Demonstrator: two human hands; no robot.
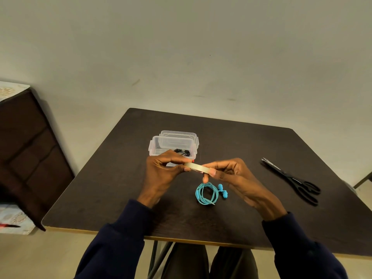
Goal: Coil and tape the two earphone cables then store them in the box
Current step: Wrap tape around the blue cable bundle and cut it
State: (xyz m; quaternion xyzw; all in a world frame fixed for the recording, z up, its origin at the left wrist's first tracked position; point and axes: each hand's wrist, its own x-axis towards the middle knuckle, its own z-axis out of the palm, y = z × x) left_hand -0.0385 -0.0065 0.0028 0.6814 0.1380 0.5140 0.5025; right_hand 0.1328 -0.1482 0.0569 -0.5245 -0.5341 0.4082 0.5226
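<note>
Left hand (161,170): you've got it curled round the left side of the tape roll (198,167), fingers over the top, thumb tucked beneath, raised off the tabletop (241,141).
Right hand (235,176): thumb and fingers pinch the right side of that same roll, and one finger points down toward the blue coil. Whether its tip touches the coil, I can't tell.
Tape roll: pale, seen nearly edge-on, bridging your two hands in the air, between the box and the blue cable.
Blue earphone cable (207,193): wound into a neat loop, flat on the tabletop near you, just under your right fingers. Its two blue earbuds (223,191) lie right beside the loop, and the plug sits at the loop's near edge.
Black earphone cable (182,152): it's in the box, toward the near right corner, partly hidden behind your left knuckles.
Box (161,146): clear plastic, open, just beyond your left hand.
Lid (179,133): clear too, at the box's far side, tight against it.
Scissors (291,180): black handles, blades together, on the right of the tabletop, tips pointing far-left, well apart from both hands.
</note>
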